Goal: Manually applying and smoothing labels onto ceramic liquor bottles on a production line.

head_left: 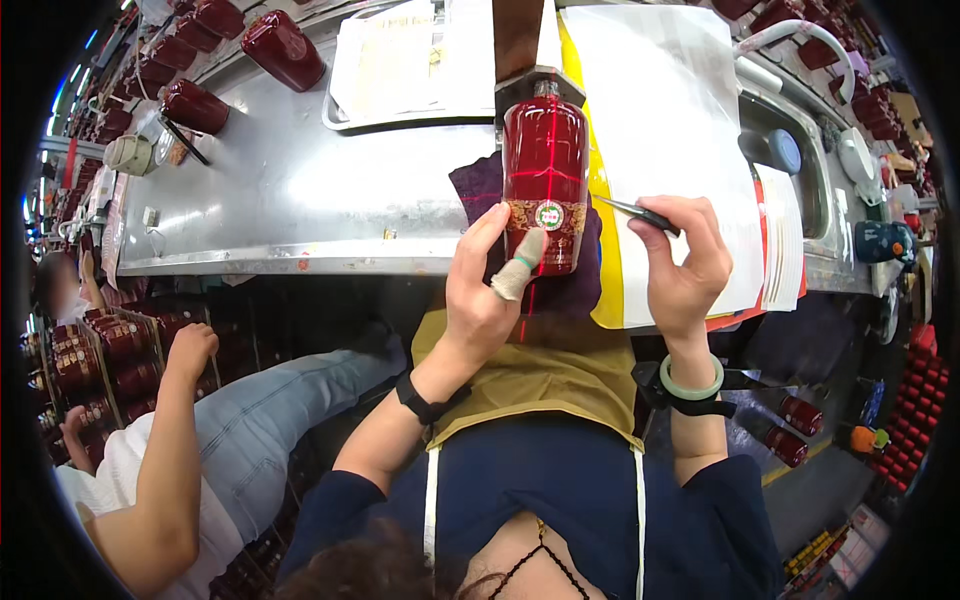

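Observation:
A dark red glossy bottle (545, 145) lies on a dark purple cloth (478, 183), its neck pointing away from me. Around its lower part runs a gold patterned band with a round white-and-green emblem (549, 214). Red light lines cross on the bottle. My left hand (480, 285) grips the bottle's left side, with the thumb, in a beige cloth finger cover (514, 277), pressed on its face just below the emblem. To the right, my right hand (690, 262) pinches pointed dark tweezers (640, 213). Their tip is close to the bottle's right edge, beside the band.
White sheets (665, 120) over a yellow folder (606, 285) lie right of the bottle. A white tray (390, 120) and more red bottles (283, 50) stand on the metal bench (300, 200). A sink (815, 185) is far right. Another person (180, 430) sits at left.

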Action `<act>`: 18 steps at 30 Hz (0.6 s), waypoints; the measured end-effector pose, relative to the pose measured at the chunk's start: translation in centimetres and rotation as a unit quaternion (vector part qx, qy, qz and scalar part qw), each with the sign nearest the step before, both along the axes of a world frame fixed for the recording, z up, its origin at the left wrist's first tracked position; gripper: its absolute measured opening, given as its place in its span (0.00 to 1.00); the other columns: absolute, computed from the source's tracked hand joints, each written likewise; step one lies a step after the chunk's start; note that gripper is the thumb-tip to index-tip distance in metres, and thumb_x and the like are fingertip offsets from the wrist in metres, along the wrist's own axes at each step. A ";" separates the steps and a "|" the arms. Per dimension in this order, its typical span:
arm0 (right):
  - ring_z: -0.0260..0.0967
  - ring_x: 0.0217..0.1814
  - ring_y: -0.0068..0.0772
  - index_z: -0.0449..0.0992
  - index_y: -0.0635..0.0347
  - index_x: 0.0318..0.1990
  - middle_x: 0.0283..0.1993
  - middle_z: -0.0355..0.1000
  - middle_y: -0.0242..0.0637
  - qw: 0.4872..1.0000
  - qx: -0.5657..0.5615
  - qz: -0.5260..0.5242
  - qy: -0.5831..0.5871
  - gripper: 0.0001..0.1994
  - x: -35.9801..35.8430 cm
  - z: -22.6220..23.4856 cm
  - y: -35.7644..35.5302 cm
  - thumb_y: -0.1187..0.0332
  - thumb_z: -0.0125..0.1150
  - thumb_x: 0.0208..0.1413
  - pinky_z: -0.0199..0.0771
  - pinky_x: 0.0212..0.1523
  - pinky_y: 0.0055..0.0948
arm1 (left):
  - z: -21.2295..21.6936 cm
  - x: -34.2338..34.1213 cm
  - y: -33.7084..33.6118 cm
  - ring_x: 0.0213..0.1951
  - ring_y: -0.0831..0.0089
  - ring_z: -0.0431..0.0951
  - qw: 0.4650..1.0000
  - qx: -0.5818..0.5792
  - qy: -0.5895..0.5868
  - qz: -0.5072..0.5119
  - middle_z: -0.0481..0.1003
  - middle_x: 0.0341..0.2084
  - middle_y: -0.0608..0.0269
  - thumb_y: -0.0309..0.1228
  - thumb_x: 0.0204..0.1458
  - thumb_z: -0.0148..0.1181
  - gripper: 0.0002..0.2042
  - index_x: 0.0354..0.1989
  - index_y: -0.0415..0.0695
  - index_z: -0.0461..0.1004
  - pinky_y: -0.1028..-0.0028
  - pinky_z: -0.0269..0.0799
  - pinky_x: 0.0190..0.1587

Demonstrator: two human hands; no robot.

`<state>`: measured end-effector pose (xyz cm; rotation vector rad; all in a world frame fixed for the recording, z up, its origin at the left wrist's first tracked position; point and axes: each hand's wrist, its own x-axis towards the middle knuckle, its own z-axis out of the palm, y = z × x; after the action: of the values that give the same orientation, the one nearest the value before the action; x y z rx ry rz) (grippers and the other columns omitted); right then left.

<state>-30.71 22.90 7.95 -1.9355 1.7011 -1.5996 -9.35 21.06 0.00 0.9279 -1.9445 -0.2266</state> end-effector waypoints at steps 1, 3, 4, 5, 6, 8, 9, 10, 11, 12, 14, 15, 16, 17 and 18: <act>0.75 0.37 0.35 0.82 0.64 0.40 0.37 0.79 0.39 1.000 -0.002 0.000 0.001 0.12 0.0 0.0 -0.1 0.84 0.73 0.47 0.77 0.39 0.29 | -0.1 -0.1 -0.1 0.57 0.45 0.76 1.000 -0.002 0.001 0.000 0.72 0.58 0.46 0.19 0.43 0.72 0.24 0.53 0.47 0.82 0.55 0.76 0.58; 0.75 0.37 0.35 0.82 0.65 0.40 0.37 0.79 0.39 1.000 -0.006 -0.006 0.009 0.12 -0.1 0.2 -0.2 0.84 0.73 0.47 0.78 0.39 0.29 | -0.2 -0.3 -0.2 0.58 0.44 0.74 0.999 -0.028 -0.042 0.000 0.70 0.59 0.45 0.22 0.47 0.71 0.23 0.55 0.46 0.81 0.55 0.76 0.58; 0.76 0.37 0.34 0.82 0.65 0.40 0.37 0.79 0.40 1.000 -0.003 -0.012 0.013 0.11 -0.1 0.6 -0.3 0.84 0.73 0.48 0.79 0.39 0.29 | 0.2 -0.6 -0.1 0.60 0.44 0.71 0.998 -0.016 -0.053 0.008 0.67 0.61 0.44 0.25 0.50 0.71 0.22 0.56 0.47 0.80 0.54 0.75 0.59; 0.76 0.38 0.34 0.82 0.65 0.40 0.38 0.79 0.40 1.000 -0.011 -0.014 0.009 0.11 -0.2 0.6 -0.4 0.83 0.72 0.49 0.79 0.39 0.28 | 0.8 -0.9 0.3 0.60 0.44 0.71 0.999 -0.014 -0.052 0.008 0.67 0.61 0.44 0.25 0.50 0.71 0.22 0.56 0.47 0.80 0.54 0.75 0.59; 0.76 0.38 0.33 0.82 0.65 0.41 0.38 0.79 0.40 1.000 -0.010 -0.014 0.012 0.11 -0.3 0.8 -0.5 0.83 0.72 0.49 0.79 0.40 0.28 | 1.5 -1.2 0.7 0.61 0.44 0.70 0.995 -0.016 -0.091 0.022 0.65 0.61 0.43 0.26 0.51 0.71 0.22 0.57 0.46 0.80 0.55 0.75 0.59; 0.77 0.38 0.33 0.82 0.65 0.41 0.38 0.79 0.40 1.000 -0.007 -0.014 0.013 0.11 -0.3 0.9 -0.5 0.83 0.72 0.50 0.79 0.40 0.28 | 1.2 -2.3 1.4 0.62 0.44 0.68 0.989 0.021 -0.128 0.067 0.62 0.62 0.40 0.30 0.52 0.70 0.22 0.58 0.52 0.80 0.56 0.75 0.59; 0.77 0.39 0.33 0.82 0.65 0.42 0.38 0.79 0.40 1.000 -0.005 -0.014 0.016 0.11 -0.3 0.9 -0.4 0.83 0.72 0.50 0.79 0.40 0.28 | 0.9 -2.9 1.5 0.62 0.44 0.68 0.989 0.023 -0.129 0.067 0.62 0.62 0.40 0.30 0.52 0.70 0.22 0.58 0.52 0.80 0.56 0.75 0.59; 0.77 0.39 0.32 0.82 0.65 0.42 0.38 0.79 0.39 1.000 -0.004 -0.017 0.020 0.11 -0.4 0.8 -0.4 0.83 0.72 0.51 0.79 0.41 0.27 | 0.9 -3.7 1.5 0.61 0.44 0.68 0.986 0.012 -0.133 0.100 0.62 0.61 0.39 0.30 0.52 0.70 0.23 0.60 0.55 0.79 0.56 0.75 0.58; 0.77 0.39 0.32 0.82 0.65 0.42 0.38 0.79 0.39 1.000 -0.002 -0.018 0.019 0.11 -0.4 0.7 -0.2 0.83 0.72 0.51 0.79 0.41 0.27 | 1.1 -4.0 1.4 0.61 0.44 0.68 0.982 0.000 -0.137 0.133 0.62 0.61 0.38 0.30 0.52 0.70 0.25 0.61 0.58 0.79 0.56 0.75 0.58; 0.78 0.39 0.32 0.82 0.65 0.42 0.38 0.79 0.39 1.000 0.004 -0.019 0.018 0.11 -0.4 0.5 -0.1 0.82 0.72 0.51 0.79 0.41 0.27 | 1.6 -3.6 1.5 0.60 0.44 0.69 0.975 -0.058 -0.175 0.123 0.62 0.60 0.37 0.29 0.51 0.71 0.25 0.60 0.59 0.80 0.57 0.75 0.58; 0.78 0.39 0.32 0.82 0.65 0.43 0.38 0.79 0.40 1.000 0.011 -0.018 0.005 0.11 -0.4 0.4 -0.2 0.82 0.72 0.51 0.79 0.42 0.27 | 2.0 -3.4 1.5 0.59 0.45 0.70 0.977 -0.053 -0.171 0.112 0.63 0.60 0.38 0.28 0.50 0.72 0.24 0.59 0.56 0.80 0.57 0.75 0.57; 0.78 0.39 0.32 0.82 0.65 0.43 0.38 0.79 0.40 1.000 0.012 -0.018 0.004 0.11 -0.4 0.4 -0.2 0.82 0.72 0.51 0.79 0.42 0.27 | 2.1 -3.2 1.4 0.59 0.45 0.70 0.980 -0.047 -0.166 0.102 0.64 0.60 0.39 0.27 0.49 0.73 0.24 0.58 0.54 0.81 0.57 0.75 0.56; 0.78 0.39 0.31 0.82 0.65 0.43 0.38 0.79 0.40 1.000 0.022 -0.015 0.000 0.11 -0.4 0.2 -0.2 0.81 0.72 0.51 0.79 0.41 0.27 | 2.0 -2.9 1.4 0.59 0.45 0.70 0.980 -0.047 -0.167 0.102 0.64 0.60 0.39 0.27 0.49 0.73 0.24 0.58 0.54 0.81 0.57 0.75 0.56; 0.77 0.38 0.31 0.82 0.65 0.43 0.38 0.78 0.40 0.999 0.033 -0.012 -0.003 0.11 -0.4 0.0 -0.1 0.81 0.73 0.51 0.79 0.41 0.27 | 2.0 -2.5 1.3 0.58 0.44 0.71 0.990 -0.012 -0.115 0.075 0.65 0.60 0.41 0.26 0.44 0.75 0.29 0.59 0.54 0.80 0.57 0.75 0.57; 0.77 0.39 0.32 0.82 0.63 0.41 0.38 0.79 0.38 0.999 0.031 -0.013 -0.022 0.11 -0.2 -0.2 -0.2 0.82 0.73 0.49 0.77 0.41 0.28 | 1.9 -2.0 1.1 0.58 0.43 0.72 0.997 0.023 -0.062 0.048 0.66 0.60 0.43 0.24 0.38 0.78 0.33 0.59 0.55 0.80 0.57 0.74 0.58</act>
<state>-30.88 22.72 7.71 -1.8421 1.7441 -1.5659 -11.37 22.15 1.92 1.0845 -2.0093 -0.1613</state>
